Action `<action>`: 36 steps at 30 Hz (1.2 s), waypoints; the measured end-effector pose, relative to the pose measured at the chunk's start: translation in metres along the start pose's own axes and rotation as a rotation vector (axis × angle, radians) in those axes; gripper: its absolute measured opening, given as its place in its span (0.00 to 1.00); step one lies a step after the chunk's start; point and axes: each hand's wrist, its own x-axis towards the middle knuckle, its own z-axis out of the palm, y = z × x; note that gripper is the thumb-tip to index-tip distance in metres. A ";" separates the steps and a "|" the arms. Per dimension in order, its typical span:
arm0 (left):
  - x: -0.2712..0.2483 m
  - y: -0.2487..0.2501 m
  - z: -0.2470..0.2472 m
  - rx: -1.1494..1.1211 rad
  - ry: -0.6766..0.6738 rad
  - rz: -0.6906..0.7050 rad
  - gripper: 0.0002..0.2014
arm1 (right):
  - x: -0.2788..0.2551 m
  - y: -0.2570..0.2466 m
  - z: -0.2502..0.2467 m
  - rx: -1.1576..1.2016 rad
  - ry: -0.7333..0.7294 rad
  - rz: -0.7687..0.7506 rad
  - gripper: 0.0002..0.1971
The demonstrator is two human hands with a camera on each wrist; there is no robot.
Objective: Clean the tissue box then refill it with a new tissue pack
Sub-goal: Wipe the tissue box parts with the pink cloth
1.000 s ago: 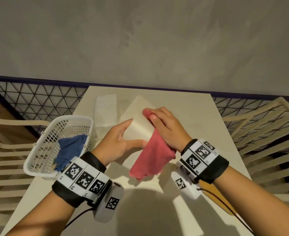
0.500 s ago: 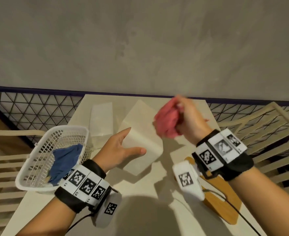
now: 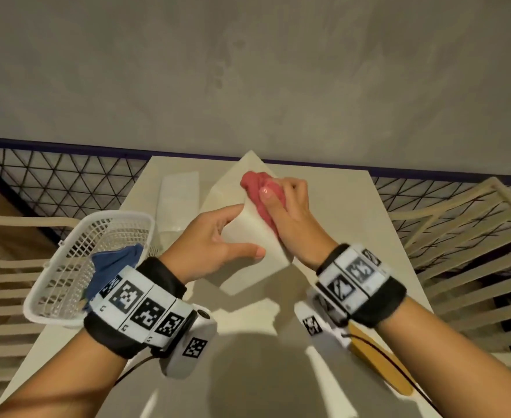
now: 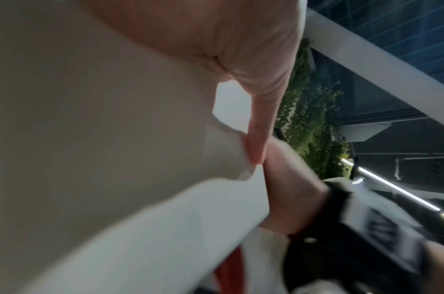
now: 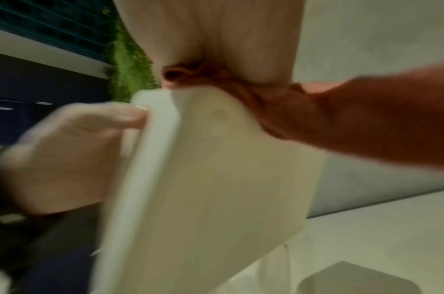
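Note:
A white tissue box [image 3: 248, 227] is tilted up off the table [image 3: 323, 206], one corner pointing at the wall. My left hand [image 3: 218, 239] grips its near end, thumb on the front face and fingers on the left side. My right hand [image 3: 284, 212] holds a bunched pink cloth [image 3: 260, 188] and presses it against the box's right face. The right wrist view shows the box [image 5: 215, 179] with the pink cloth [image 5: 278, 115] pressed on its upper edge. In the left wrist view, the box [image 4: 90, 139] fills the frame under my palm. A white tissue pack [image 3: 179, 194] lies flat beyond my left hand.
A white plastic basket [image 3: 67, 267] with a blue cloth [image 3: 112, 267] in it overhangs the table's left edge. A wooden board [image 3: 377, 366] lies under my right forearm. Slatted chairs [image 3: 459, 236] flank the table, and a mesh fence and wall close the far side.
My right hand lifted away with the cloth bunched up, then came back down and pressed it on the box's right face. The left hand kept hold and tilted the box further up.

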 end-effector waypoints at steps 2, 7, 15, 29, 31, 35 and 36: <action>-0.003 0.004 0.003 -0.033 0.016 0.027 0.24 | 0.018 0.004 -0.004 0.066 0.048 0.123 0.13; -0.002 0.001 0.004 -0.109 0.073 0.034 0.19 | -0.004 0.002 -0.010 0.011 -0.030 0.009 0.18; -0.003 0.013 0.011 -0.110 0.058 0.092 0.19 | 0.012 0.007 -0.020 0.107 0.037 -0.034 0.04; -0.005 -0.003 0.021 0.434 -0.049 0.195 0.09 | 0.004 0.037 -0.018 0.703 0.206 0.264 0.11; -0.010 -0.007 0.023 0.552 -0.050 0.285 0.16 | 0.008 0.039 -0.031 1.021 0.173 0.352 0.16; -0.010 -0.010 0.017 0.600 -0.056 0.248 0.16 | 0.009 0.042 -0.040 1.037 0.071 0.358 0.33; -0.009 -0.011 0.015 0.502 -0.065 0.168 0.16 | 0.010 0.041 -0.039 1.002 0.069 0.337 0.38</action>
